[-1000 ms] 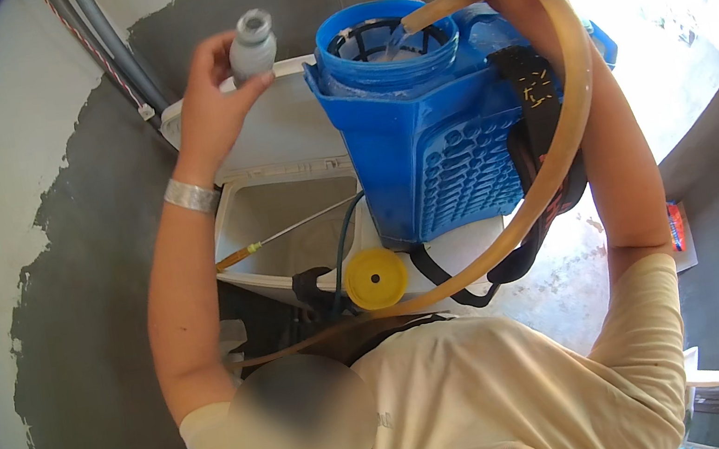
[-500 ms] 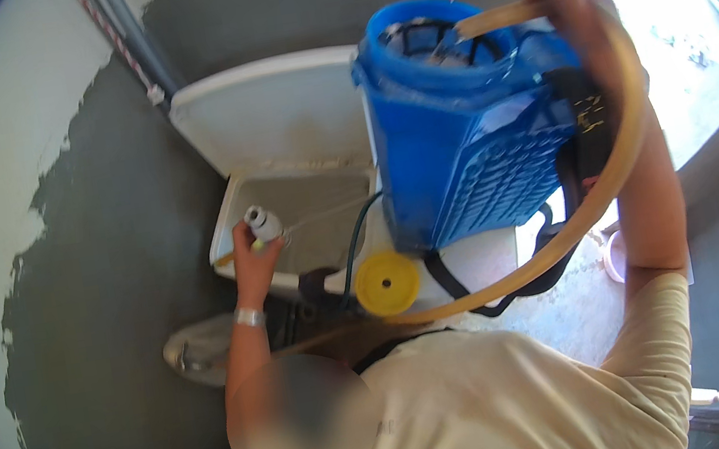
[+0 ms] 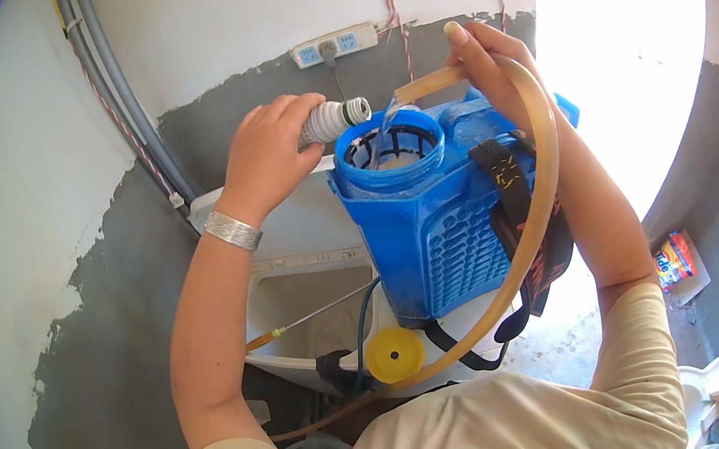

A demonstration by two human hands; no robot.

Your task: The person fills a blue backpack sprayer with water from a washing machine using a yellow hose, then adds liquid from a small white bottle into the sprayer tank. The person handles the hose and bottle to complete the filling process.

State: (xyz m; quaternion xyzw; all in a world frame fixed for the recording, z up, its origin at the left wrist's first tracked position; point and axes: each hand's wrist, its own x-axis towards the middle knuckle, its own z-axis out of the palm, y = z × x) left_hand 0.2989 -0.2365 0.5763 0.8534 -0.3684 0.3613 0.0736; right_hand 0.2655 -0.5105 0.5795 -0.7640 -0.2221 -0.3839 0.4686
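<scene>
My left hand (image 3: 271, 152), a metal bracelet at its wrist, grips a small grey-white bottle (image 3: 326, 122). The bottle lies nearly level, its uncapped neck pointing right over the rim of a blue backpack sprayer tank (image 3: 403, 260). Water runs from the end of a tan hose (image 3: 548, 166) into the tank's round mouth, where a black strainer basket (image 3: 402, 139) sits. My right hand (image 3: 491, 72) is closed around that hose near its end, with the thumb up. Pale liquid shows inside the strainer. Whether anything flows from the bottle, I cannot tell.
The sprayer stands on a white surface beside an open white bin (image 3: 315, 302) with a screwdriver-like rod (image 3: 300, 321) across it. A yellow disc-shaped lid (image 3: 394, 355) lies in front. Black straps (image 3: 527, 240) hang from the tank. A power strip (image 3: 335, 45) is on the wall behind.
My left hand has risen from the white bin to the tank's mouth, bringing the bottle. My right hand still holds the hose over the opening. The view has tilted up.
</scene>
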